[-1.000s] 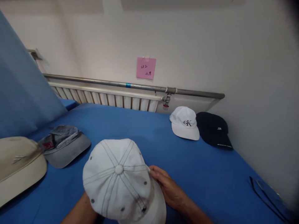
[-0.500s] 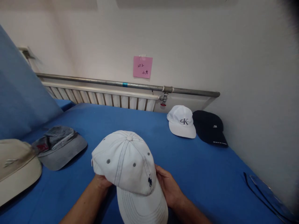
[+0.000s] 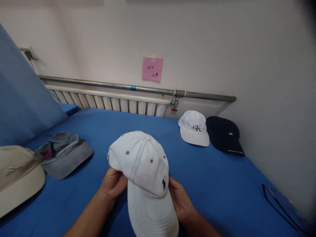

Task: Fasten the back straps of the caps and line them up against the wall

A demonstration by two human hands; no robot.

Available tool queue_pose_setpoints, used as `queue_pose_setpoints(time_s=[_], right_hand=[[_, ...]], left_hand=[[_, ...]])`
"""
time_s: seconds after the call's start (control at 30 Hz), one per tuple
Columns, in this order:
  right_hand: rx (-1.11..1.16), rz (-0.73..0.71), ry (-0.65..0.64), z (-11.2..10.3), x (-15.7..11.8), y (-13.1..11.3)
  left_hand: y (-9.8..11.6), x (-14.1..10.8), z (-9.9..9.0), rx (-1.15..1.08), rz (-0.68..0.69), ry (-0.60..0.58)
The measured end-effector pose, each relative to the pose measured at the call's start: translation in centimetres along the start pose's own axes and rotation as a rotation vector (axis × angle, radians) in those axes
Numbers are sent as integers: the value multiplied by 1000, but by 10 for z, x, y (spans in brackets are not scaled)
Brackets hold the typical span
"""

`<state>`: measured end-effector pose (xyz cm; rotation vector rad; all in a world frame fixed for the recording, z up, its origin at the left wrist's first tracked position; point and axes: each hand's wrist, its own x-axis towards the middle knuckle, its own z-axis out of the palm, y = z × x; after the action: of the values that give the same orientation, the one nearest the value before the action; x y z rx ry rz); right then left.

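Note:
Held up over the blue surface is a white baseball cap (image 3: 145, 168) with grey stitching, dark eyelets and a small dark embroidered figure on its front. Its brim points down toward me and slightly right. My left hand (image 3: 114, 182) grips the lower edge at the left side, its fingertips hidden under the cap. On the opposite side, my right hand (image 3: 181, 199) holds the edge near where the brim meets the crown, with some fingers tucked out of sight inside or behind it.
A white lettered cap (image 3: 194, 128) and a black cap (image 3: 224, 135) lie at the back right. At left are a grey cap (image 3: 67, 156) and a beige cap (image 3: 19, 177). Glasses (image 3: 283, 210) lie at the right edge. A pipe (image 3: 106, 85) and radiator (image 3: 118, 103) line the wall.
The white baseball cap has moved a little right and up, turning slightly. My left hand has shifted right and up with it, and more of that hand shows.

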<state>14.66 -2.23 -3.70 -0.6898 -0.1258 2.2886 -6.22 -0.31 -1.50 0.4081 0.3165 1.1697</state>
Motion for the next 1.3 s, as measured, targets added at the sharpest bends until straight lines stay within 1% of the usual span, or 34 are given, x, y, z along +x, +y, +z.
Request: queue_pose_setpoints(time_s=[0.07,0.13,0.2,0.27,0.3,0.37,0.53,0.67,0.73,0.83,0.93,1.1,1.2,1.3], right_hand=[[-4,0,-19,2,-1,-4],[-12,1,-40,4,-2,-7],[-22,21,-53,4,-2,-7],[-31,37,-50,2,-2,-6],[-39,33,-43,1,-1,-5],[-51,-18,-7,-2,0,-5],[-99,-289,140,-9,2,-13],[-210,-383,134,-10,-3,-24],[-247,-429,151,-10,-5,-29],[-263,-464,197,-11,-7,-32],[-260,-520,236,-14,-6,-33],[-109,-535,301,-24,-1,-40],[-91,-560,306,-29,0,-46],[-111,-572,300,-33,1,-49]], left_hand=[[-1,3,8,-5,46,37],[-1,2,15,-32,91,43],[-1,0,20,-62,104,-1],[-1,-3,22,-49,87,-51],[-2,-4,23,-25,68,-56],[-4,-3,22,33,33,-18],[-11,7,17,75,3,152],[-15,9,22,130,-32,230],[-16,9,27,172,-63,255],[-17,8,29,226,-96,287],[-19,9,28,244,-108,317],[-21,14,25,270,-60,386],[-21,16,25,265,-49,423],[-18,15,24,246,-62,409]])
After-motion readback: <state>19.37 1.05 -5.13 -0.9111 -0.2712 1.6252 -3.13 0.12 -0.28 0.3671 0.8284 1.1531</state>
